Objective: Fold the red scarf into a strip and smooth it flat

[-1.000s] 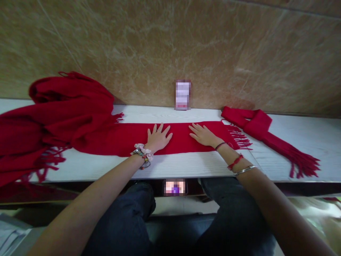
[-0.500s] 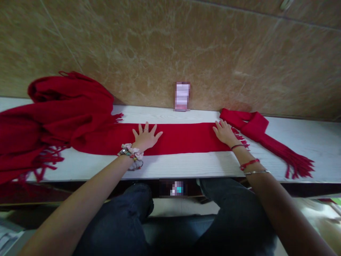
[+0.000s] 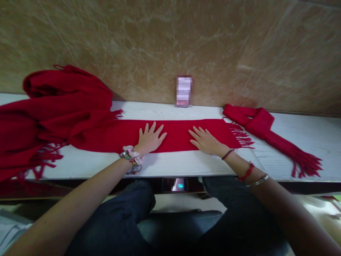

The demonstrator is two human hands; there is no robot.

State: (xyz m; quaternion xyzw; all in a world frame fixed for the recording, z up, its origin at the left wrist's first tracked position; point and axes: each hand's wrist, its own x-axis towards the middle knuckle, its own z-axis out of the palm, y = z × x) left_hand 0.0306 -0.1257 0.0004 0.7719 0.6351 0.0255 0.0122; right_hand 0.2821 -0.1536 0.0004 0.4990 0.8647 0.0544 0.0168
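Observation:
A long red scarf lies flat across the white table, its fringe at the right end. My left hand rests on it with fingers spread, palm down. To the right, my right hand also lies flat on the cloth, fingers apart. Toward the left, the strip runs into a heaped pile of red fringed cloth. A second red scarf, folded over at its far end, lies to the right of the fringe without being under either hand.
The white tabletop is narrow and backs onto a brown marbled wall. A blurred upright rectangle leans at the wall. Below the front edge, a phone-like dark object shows between my knees.
My right hand has slid left along the scarf, away from the fringed end, which now shows fully. My left hand has shifted slightly right. The view has tilted a little.

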